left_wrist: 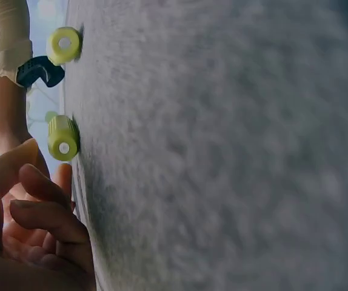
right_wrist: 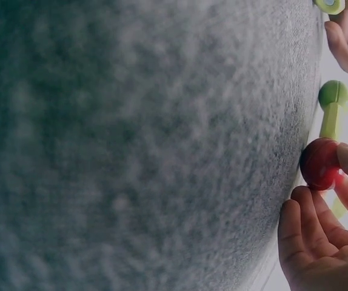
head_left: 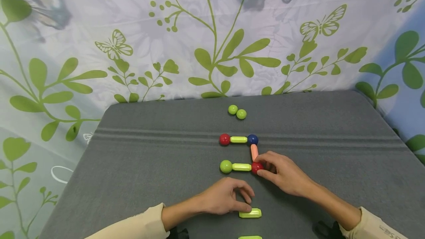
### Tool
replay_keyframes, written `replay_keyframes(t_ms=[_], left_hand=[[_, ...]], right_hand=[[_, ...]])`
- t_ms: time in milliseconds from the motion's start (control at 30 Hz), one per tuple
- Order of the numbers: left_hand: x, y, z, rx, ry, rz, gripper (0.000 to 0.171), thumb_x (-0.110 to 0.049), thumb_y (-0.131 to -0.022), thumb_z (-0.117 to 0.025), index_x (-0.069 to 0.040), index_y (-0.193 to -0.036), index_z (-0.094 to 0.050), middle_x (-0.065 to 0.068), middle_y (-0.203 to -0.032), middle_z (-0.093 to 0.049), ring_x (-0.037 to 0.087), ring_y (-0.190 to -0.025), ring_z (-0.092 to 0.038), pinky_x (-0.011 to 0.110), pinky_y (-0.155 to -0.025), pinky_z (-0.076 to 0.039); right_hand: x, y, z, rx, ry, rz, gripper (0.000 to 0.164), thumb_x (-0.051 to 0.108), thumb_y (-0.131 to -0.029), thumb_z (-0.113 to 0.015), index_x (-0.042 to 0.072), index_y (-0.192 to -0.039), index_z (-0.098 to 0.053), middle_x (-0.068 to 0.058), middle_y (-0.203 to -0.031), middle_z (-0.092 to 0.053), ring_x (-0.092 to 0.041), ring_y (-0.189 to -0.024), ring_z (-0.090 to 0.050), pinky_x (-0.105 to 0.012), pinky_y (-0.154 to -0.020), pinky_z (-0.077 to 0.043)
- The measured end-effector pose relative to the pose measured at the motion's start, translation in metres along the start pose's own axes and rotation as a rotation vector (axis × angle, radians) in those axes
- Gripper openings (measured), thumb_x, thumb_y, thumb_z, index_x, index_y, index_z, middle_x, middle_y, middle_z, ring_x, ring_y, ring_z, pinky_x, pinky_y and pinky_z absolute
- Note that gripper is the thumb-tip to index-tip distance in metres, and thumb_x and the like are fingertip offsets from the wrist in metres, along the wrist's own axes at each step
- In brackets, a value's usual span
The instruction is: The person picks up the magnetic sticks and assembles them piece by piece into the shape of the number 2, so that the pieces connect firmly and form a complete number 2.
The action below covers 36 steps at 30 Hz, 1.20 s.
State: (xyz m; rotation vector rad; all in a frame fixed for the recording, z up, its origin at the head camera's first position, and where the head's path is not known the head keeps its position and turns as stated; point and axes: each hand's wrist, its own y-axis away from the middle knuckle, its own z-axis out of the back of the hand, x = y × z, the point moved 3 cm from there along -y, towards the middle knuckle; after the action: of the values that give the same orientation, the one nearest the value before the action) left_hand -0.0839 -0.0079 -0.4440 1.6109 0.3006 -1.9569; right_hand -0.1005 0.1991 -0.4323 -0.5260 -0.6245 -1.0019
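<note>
My right hand [head_left: 286,174] pinches a red ball [right_wrist: 319,162] between thumb and fingertips at the near right corner of a magnetic stick-and-ball chain. From that ball a yellow-green stick [head_left: 241,167] runs left to a green ball [head_left: 226,166]. An orange stick [head_left: 254,152] leads away to a blue ball [head_left: 252,139], joined by another yellow-green stick [head_left: 238,139] to a far red ball [head_left: 224,139]. My left hand [head_left: 225,196] hovers with loosely bent fingers, its thumb tip overlapping a loose yellow-green stick [head_left: 253,214] in the head view.
Two small green balls [head_left: 237,112] sit side by side near the back of the grey cloth-covered table [head_left: 149,180]. Another loose yellow-green stick [head_left: 250,237] lies at the bottom of the head view. A leaf-patterned curtain [head_left: 139,47] hangs behind the table.
</note>
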Motion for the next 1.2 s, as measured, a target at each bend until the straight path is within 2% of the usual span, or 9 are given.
replay_keyframes(t_ms=[167, 467, 667, 933, 1067, 1200], left_hand=[[0.001, -0.001, -0.001, 0.021, -0.021, 0.011, 0.024, -0.008, -0.085, -0.078, -0.006, -0.106, -0.068, -0.016, -0.082, -0.066, -0.002, -0.047, -0.045, 0.017, -0.047, -0.038], [0.001, 0.001, -0.002, 0.052, -0.036, 0.014, 0.022, -0.008, -0.085, -0.078, -0.006, -0.105, -0.068, -0.015, -0.078, -0.067, -0.001, -0.050, -0.048, 0.017, -0.048, -0.040], [-0.001, 0.003, 0.004, 0.008, -0.064, 0.018, 0.020, -0.006, -0.084, -0.078, -0.006, -0.102, -0.069, -0.011, -0.079, -0.069, 0.000, -0.050, -0.049, 0.017, -0.050, -0.040], [0.001, 0.010, 0.018, -0.065, -0.136, 0.038, 0.019, -0.008, -0.084, -0.079, -0.009, -0.101, -0.070, -0.015, -0.078, -0.066, 0.001, -0.048, -0.044, 0.017, -0.049, -0.036], [0.002, 0.012, 0.022, -0.075, -0.169, 0.039, 0.019, -0.009, -0.084, -0.079, -0.011, -0.101, -0.070, -0.016, -0.078, -0.063, 0.001, -0.048, -0.044, 0.018, -0.048, -0.036], [0.003, 0.013, 0.021, -0.067, -0.201, 0.025, 0.022, -0.016, -0.083, -0.081, -0.014, -0.102, -0.070, -0.016, -0.081, -0.062, 0.000, -0.049, -0.044, 0.018, -0.049, -0.038]], right_hand=[[0.000, -0.001, 0.000, 0.000, -0.004, 0.004, 0.021, 0.016, -0.091, -0.074, 0.020, -0.110, -0.066, 0.013, -0.087, -0.055, -0.004, -0.070, -0.052, -0.024, -0.061, -0.045], [0.000, 0.000, -0.001, 0.005, -0.004, -0.001, 0.021, 0.016, -0.091, -0.074, 0.020, -0.110, -0.066, 0.013, -0.087, -0.055, -0.004, -0.070, -0.052, -0.024, -0.061, -0.045], [0.000, 0.000, 0.001, 0.004, -0.001, -0.006, 0.021, 0.016, -0.091, -0.074, 0.020, -0.110, -0.066, 0.014, -0.087, -0.055, -0.004, -0.071, -0.052, -0.024, -0.062, -0.046], [0.001, 0.000, 0.002, 0.002, -0.001, 0.004, 0.022, 0.014, -0.090, -0.074, 0.020, -0.110, -0.066, 0.014, -0.087, -0.056, -0.004, -0.071, -0.052, -0.024, -0.062, -0.045], [0.001, 0.000, 0.001, -0.003, -0.002, 0.009, 0.023, 0.014, -0.089, -0.075, 0.019, -0.109, -0.066, 0.013, -0.086, -0.055, -0.004, -0.070, -0.052, -0.024, -0.061, -0.045], [0.001, -0.001, 0.001, -0.010, 0.003, 0.012, 0.022, 0.013, -0.089, -0.075, 0.019, -0.109, -0.066, 0.014, -0.086, -0.055, -0.004, -0.070, -0.052, -0.024, -0.061, -0.045]])
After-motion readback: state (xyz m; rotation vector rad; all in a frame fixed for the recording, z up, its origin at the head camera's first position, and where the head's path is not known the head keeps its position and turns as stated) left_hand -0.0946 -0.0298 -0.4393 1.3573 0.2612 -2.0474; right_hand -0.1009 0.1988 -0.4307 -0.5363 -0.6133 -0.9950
